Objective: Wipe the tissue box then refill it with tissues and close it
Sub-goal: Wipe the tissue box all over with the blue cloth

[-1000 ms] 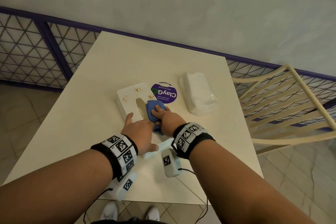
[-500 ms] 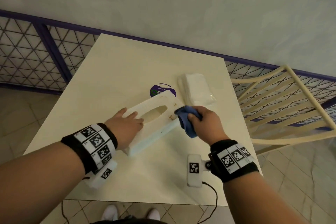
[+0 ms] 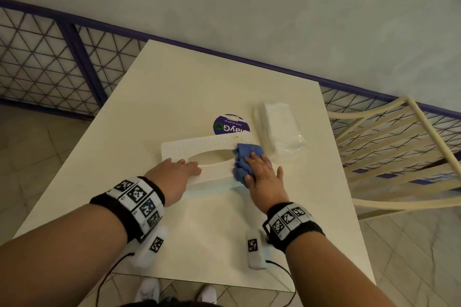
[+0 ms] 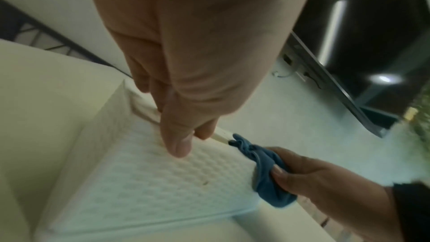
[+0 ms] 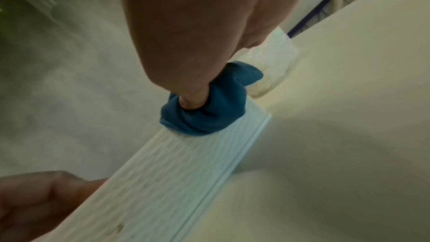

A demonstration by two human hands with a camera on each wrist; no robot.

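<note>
I am steadying the tissue box [image 3: 197, 151] with my left hand [image 3: 172, 177], fingers laid out flat along its near edge beside the oval slot, pressing down rather than gripping. My right hand [image 3: 263, 177] is bunching the blue cloth [image 3: 245, 159] against the box's right end, fingers curled into the folds and the thumb spread out over the tabletop [image 3: 189, 92]. The box is lying lengthwise between my two hands, slot up, its ribbed near side showing in the right wrist view. So I am judging this to be the wiping step, not yet finished: small brownish specks are showing on the far right corner of the lid, just past the cloth. Next I would need to push the cloth over that corner while my left hand keeps the box from sliding. Just beyond my right hand, the wrapped pack of tissues [image 3: 277, 127] is waiting, and a round purple sticker [image 3: 230, 125] is lying behind the box.
</note>
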